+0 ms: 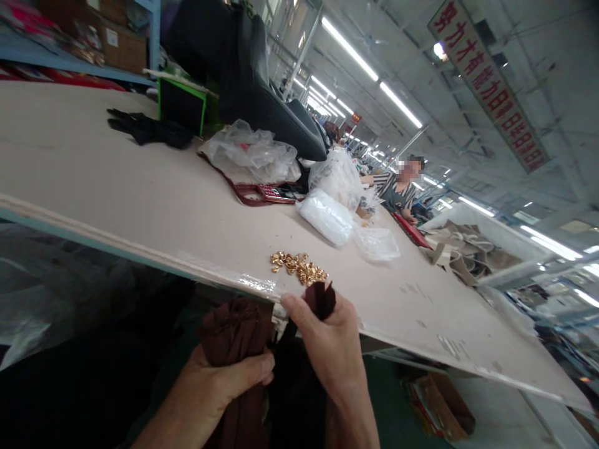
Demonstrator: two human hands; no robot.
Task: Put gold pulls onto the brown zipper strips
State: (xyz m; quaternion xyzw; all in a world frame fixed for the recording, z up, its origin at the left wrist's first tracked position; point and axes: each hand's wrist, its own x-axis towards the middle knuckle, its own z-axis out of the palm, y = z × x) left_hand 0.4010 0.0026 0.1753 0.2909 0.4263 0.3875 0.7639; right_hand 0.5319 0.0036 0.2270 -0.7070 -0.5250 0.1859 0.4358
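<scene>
My left hand (219,380) is closed round a thick bundle of dark brown fabric strips (236,330), just below the table edge. To its right, my right hand (330,340) pinches the end of a dark brown strip (320,299) between thumb and fingers. A small whitish piece (279,318) shows between the two hands; its kind is unclear. Beyond my right hand, a small heap of shiny gold metal pieces (299,265) lies near the table's front edge. The lower ends of the fabric hang down in shadow over my lap.
On the pale table (154,206) lie clear plastic bags (253,156), a red calculator (278,193), a white plastic packet (326,216) and black gloves (145,128). A co-worker (397,190) is farther along, near a bin of beige offcuts (472,249). A cardboard box (442,405) stands below the table.
</scene>
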